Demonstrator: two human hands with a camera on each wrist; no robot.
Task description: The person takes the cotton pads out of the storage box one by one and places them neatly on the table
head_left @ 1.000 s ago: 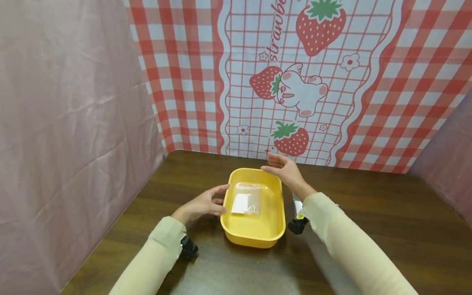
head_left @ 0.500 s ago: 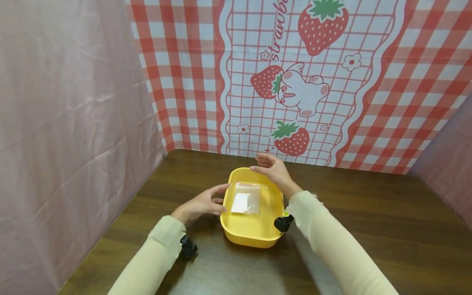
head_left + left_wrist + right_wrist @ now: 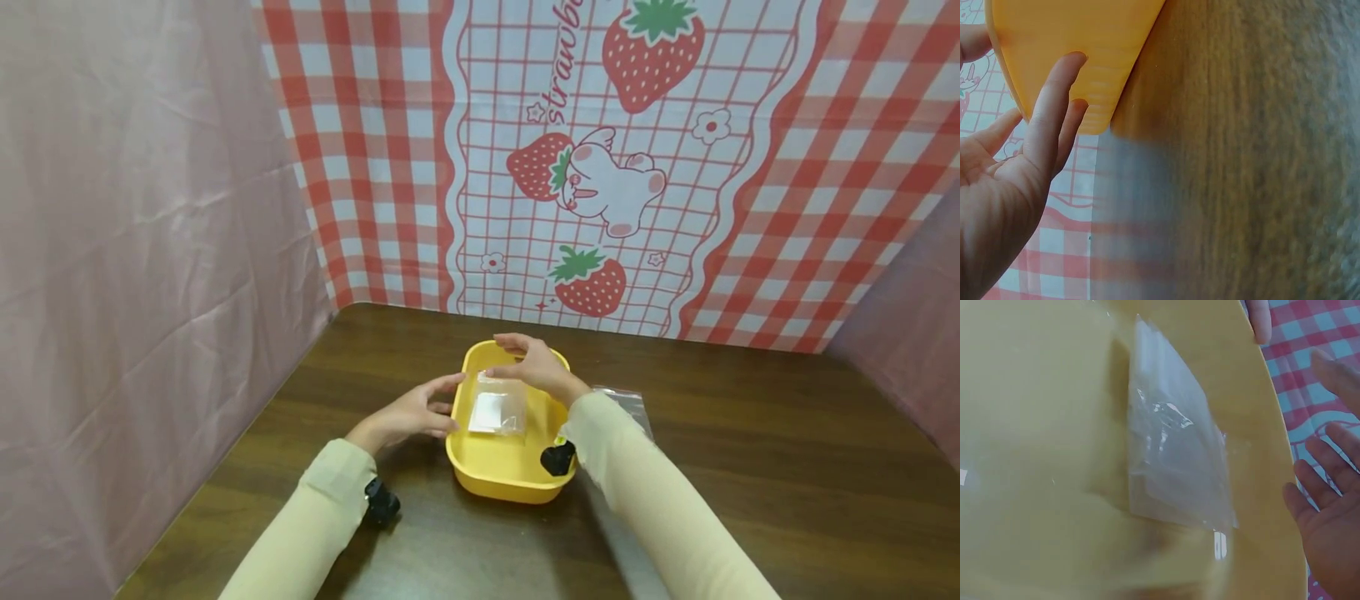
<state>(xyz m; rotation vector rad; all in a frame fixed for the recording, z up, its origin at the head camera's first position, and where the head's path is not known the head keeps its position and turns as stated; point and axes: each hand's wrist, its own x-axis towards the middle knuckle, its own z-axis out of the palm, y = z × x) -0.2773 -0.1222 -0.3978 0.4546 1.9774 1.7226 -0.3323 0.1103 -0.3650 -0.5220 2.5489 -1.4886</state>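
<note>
A yellow plastic tray [image 3: 510,472] stands upright on the table, its long side running away from me. Inside it, towards the left, lies a small stack of clear plastic bags [image 3: 498,408] with a white area showing; the right wrist view shows the bags [image 3: 1172,437] flat and creased. My left hand [image 3: 408,417] is at the tray's left side, fingers extended and touching its outer wall [image 3: 1094,75]. Over the tray's far part hovers my right hand [image 3: 536,367], fingers spread and slightly bent, apart from the bags. Nothing is visible in either palm.
A clear plastic bag [image 3: 626,402] lies on the wooden table [image 3: 750,433] right of the tray, partly hidden by my right sleeve [image 3: 645,475]. Behind the table hangs a red checked strawberry cloth [image 3: 592,283]. A pink curtain [image 3: 165,292] hangs at the left.
My right hand has moved left and nearer, from the tray's far right corner to above the bags. The bag on the table shows more. Left hand and tray have stayed nearly still.
</note>
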